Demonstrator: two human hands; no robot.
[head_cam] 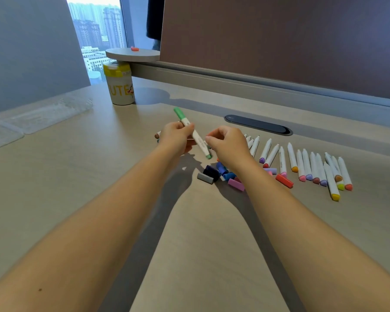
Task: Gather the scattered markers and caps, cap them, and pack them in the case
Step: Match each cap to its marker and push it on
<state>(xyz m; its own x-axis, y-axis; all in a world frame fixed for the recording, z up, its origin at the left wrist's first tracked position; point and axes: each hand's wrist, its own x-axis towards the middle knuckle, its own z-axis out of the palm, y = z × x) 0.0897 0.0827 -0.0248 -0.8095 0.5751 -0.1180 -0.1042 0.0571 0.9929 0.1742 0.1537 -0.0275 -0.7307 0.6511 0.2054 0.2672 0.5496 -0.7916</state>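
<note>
My left hand (177, 137) grips a white marker with green ends (197, 138), held tilted above the desk with a green cap on its far end. My right hand (229, 144) hovers just right of the marker, fingers curled; whether it pinches anything is hidden. Beneath my right hand lies a heap of loose caps (221, 175) in grey, dark blue, blue and purple. A red cap (284, 181) lies further right. A row of white markers (313, 167) with coloured ends spreads to the right. The clear plastic case (43, 113) lies open at the far left.
A white cup with a yellow lid (120, 85) stands at the back, under a round shelf (133, 54) that carries a red cap (135, 49). A dark oval cable port (258, 124) sits behind the markers. A partition wall (279, 41) borders the desk's far side.
</note>
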